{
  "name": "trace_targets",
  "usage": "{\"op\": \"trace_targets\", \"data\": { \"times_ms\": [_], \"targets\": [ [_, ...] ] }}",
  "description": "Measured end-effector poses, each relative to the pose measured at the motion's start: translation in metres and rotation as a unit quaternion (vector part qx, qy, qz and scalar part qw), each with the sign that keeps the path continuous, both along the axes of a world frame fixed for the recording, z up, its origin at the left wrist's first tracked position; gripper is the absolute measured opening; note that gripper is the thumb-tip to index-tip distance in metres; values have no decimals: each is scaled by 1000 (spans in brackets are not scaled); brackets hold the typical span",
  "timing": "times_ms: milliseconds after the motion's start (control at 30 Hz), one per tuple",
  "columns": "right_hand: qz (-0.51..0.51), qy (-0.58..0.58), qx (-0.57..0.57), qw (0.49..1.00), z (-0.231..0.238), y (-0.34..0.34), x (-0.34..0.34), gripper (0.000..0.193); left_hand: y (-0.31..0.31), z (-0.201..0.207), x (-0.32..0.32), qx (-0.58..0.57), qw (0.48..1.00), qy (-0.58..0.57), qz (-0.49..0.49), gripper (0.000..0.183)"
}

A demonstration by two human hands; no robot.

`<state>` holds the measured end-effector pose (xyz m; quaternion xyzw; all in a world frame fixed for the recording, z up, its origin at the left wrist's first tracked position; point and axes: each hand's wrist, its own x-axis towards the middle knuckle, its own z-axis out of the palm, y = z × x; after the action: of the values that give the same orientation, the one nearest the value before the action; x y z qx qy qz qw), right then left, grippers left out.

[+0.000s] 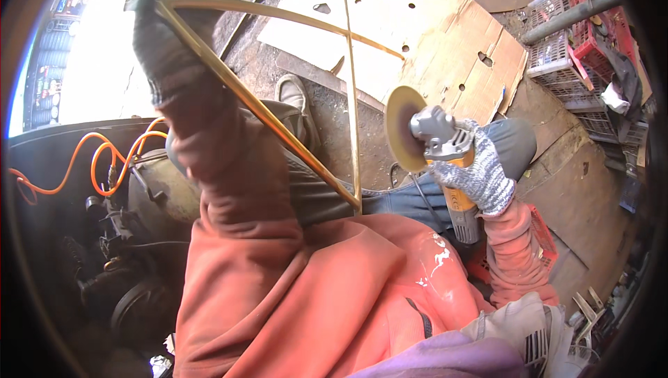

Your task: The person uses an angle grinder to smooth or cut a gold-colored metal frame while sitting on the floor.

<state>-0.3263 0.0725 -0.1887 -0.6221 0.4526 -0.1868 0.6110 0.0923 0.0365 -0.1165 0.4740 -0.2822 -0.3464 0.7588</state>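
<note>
My right hand [480, 173], in a grey-and-white knitted glove, is wrapped round the body of a yellow-and-grey angle grinder [456, 194]. The grinder's tan disc [402, 130] faces left, apart from the metal. A thin brass-coloured metal frame [243, 96] of joined bars stands before me, one corner near my lap and another at the upper left. My left hand [163, 47], in a dark glove, holds that upper-left corner, the bar lying between thumb and fingers. Its fingers are partly blurred and hidden behind the metal.
A flattened cardboard sheet [431, 30] with holes lies on the floor ahead. Plastic crates [557, 37] stand at the right beside a grey pipe [570, 18]. At the left are an orange coiled hose [97, 162] and a tank-like machine [160, 183]. Another red crate [546, 239] sits near my right forearm.
</note>
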Motion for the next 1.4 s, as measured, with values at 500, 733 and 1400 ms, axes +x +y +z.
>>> {"op": "trace_targets", "data": {
  "times_ms": [500,733,1400],
  "targets": [
    [207,27,-32,978,-9,-13,82,72,-71,49,49,25,989,-138,-38,17],
    [167,25,-27,985,-31,-39,98,75,-64,44,35,36,985,-166,-25,20],
    [103,115,-132,979,-36,-130,115,91,-62,46,20,33,985,-167,-17,20]
  ]
}}
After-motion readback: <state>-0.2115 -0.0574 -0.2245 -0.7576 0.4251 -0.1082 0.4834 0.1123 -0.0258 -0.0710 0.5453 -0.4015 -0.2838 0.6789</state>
